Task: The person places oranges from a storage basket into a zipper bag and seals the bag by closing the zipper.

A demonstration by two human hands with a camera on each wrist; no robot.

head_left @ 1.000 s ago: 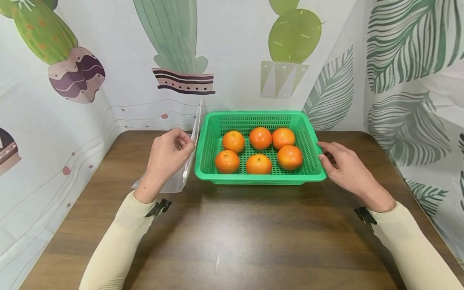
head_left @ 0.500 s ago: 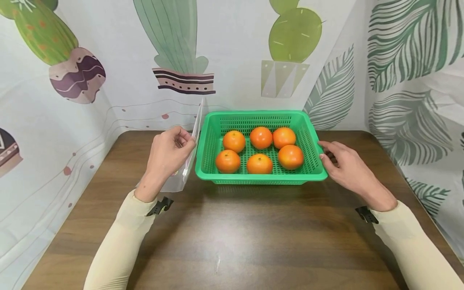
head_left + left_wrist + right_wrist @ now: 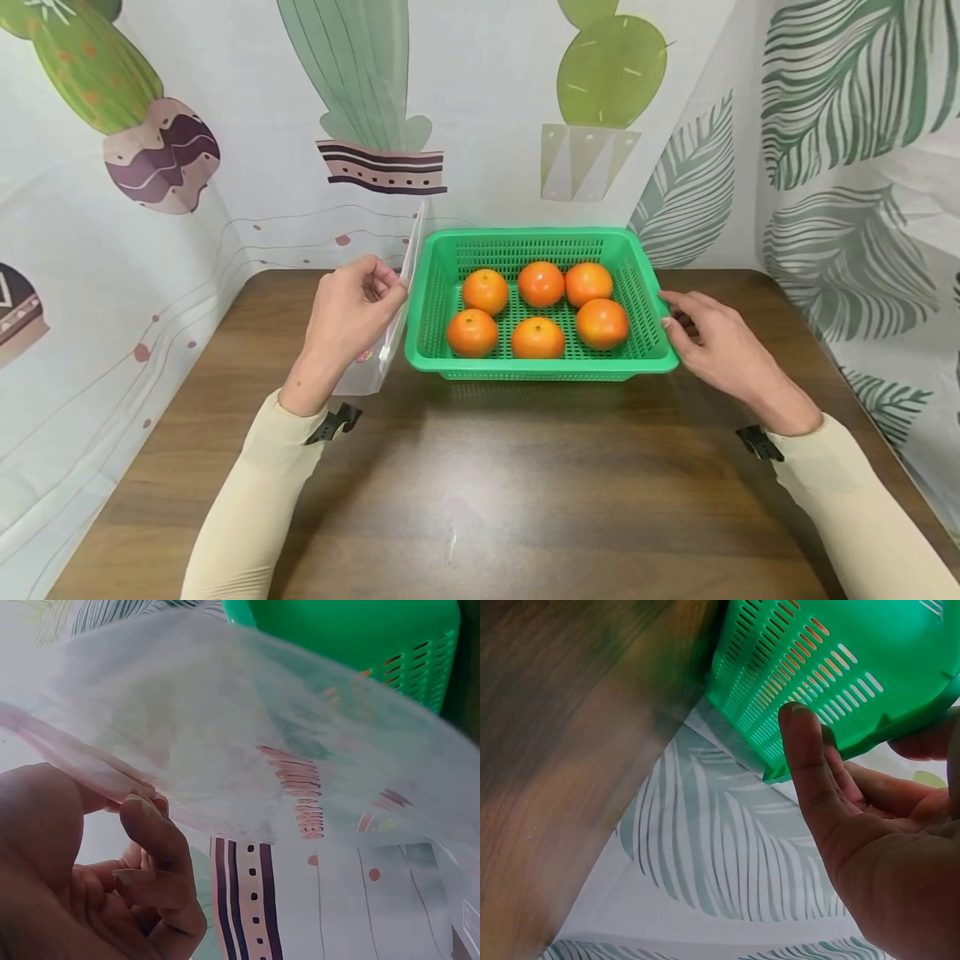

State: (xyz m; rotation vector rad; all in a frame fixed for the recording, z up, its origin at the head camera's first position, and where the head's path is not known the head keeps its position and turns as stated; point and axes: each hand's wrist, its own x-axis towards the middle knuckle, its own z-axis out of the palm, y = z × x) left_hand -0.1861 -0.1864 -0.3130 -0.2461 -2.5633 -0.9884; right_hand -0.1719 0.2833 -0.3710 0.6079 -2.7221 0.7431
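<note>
My left hand (image 3: 356,312) pinches the edge of a clear plastic zipper bag (image 3: 363,379) between thumb and fingertips. In the left wrist view the bag (image 3: 187,705) spreads out beyond the fingers, with red printing on it. Just right of the bag sits a green plastic basket (image 3: 540,365) with slotted walls. Several oranges (image 3: 537,338) lie apart or touching on its floor. At the basket's right end my right hand (image 3: 712,346) grips the rim; in the right wrist view one finger (image 3: 806,742) lies against the outer wall below it.
The brown wooden table (image 3: 480,483) spreads out in front of the basket. Behind it hangs a white cloth (image 3: 487,100) printed with cacti and leaves, close to the basket's back edge.
The left hand moves slightly up and right with the bag's edge, and less of the bag shows left of the wrist. The right hand stays at the basket's rim; the oranges lie as before.
</note>
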